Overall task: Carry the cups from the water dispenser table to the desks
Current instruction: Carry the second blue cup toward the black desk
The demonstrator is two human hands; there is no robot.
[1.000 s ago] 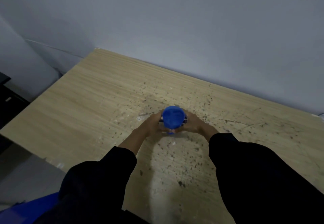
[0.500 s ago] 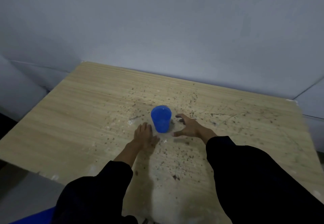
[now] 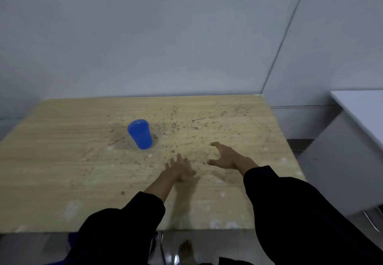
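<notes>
Blue cup (image 3: pixel 140 133) stands upright on the tabletop (image 3: pixel 62 161); my left hand (image 3: pixel 179 169) and right hand (image 3: pixel 227 156) hover empty, fingers spread. Looks light, stiff plastic; grip mid-wall.

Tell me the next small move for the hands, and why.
Probably draw both hands back off the desk and turn away for another cup. The blue cup stands upright on the wooden desk, with no grip on it: the left hand and right hand are open and clear of it, so this delivery looks finished.
</notes>
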